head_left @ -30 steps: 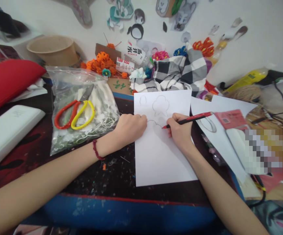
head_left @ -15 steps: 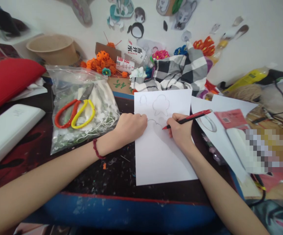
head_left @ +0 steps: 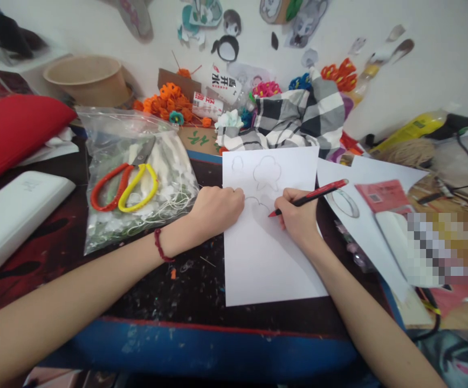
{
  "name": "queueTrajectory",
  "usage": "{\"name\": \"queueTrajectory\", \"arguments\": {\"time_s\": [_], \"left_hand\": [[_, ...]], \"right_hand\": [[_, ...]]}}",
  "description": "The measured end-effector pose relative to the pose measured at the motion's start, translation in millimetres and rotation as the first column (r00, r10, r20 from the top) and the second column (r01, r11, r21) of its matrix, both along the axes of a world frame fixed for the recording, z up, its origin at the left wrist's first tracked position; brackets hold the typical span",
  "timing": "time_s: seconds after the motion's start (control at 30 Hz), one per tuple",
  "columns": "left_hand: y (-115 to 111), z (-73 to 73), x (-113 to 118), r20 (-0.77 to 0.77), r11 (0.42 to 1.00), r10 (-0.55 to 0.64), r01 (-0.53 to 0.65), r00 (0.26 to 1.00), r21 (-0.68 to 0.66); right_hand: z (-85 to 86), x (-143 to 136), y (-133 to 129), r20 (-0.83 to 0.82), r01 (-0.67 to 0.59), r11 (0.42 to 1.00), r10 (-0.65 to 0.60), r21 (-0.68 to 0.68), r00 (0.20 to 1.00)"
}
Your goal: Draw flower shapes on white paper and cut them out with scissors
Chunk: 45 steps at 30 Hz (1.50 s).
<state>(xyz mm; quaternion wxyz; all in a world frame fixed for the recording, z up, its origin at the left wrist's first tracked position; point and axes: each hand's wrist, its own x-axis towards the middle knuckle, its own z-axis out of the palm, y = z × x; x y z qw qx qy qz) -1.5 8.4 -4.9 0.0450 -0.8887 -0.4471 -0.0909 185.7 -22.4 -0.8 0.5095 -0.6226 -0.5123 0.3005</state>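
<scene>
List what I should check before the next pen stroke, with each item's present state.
1. Pen gripped in the right hand: ok, held near its tip.
2. Left hand on the paper: ok, at its left edge.
3. Paper flat: ok, no curl seen.
4. Scissors off the paper: ok, on the bag.
5. Lowest outline closed: not ok, open below.
6. Tip pressing on the paper: cannot tell.

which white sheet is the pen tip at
The middle sheet, with the left hand at its edge and the right hand over it, holding the pen; the other white sheets lie further right.
</scene>
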Motion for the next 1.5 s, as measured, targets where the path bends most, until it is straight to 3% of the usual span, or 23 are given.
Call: {"name": "queueTrajectory", "arguments": {"time_s": [0.43, 0.67, 0.97, 1.23, 1.5], "left_hand": [[-0.6, -0.7, 0.4, 0.013, 1.0, 0.0, 0.0, 1.0, -0.002], [0.0, -1.7, 0.0, 0.008, 1.0, -0.002, 0.002, 1.0, -0.001], [0.1, -0.3, 0.9, 0.004, 1.0, 0.021, -0.021, 1.0, -0.021], [-1.2, 2.5, 1.3, 0.009, 0.994, 0.105, -0.105, 0.994, -0.009], [-1.1, 0.7, 1.6, 0.004, 0.995, 0.097, -0.097, 0.995, -0.015]], "right_hand": [[-5.2, 2.6, 3.4, -0.007, 0.039, 0.997, -0.038, 0.059, 0.999], [-1.6, -0.4, -1.4, 0.016, -0.04, 0.999, 0.04, 0.011, 0.999], [-3.7, 1.3, 3.2, -0.015, 0.04, 0.998, -0.04, 0.046, 0.999], [-0.4, -1.1, -2.4, 0.026, -0.07, 0.997, 0.07, 0.006, 0.997], [-6.6, 1.9, 3.0, -0.009, 0.025, 0.999, -0.024, 0.049, 1.0]]}}
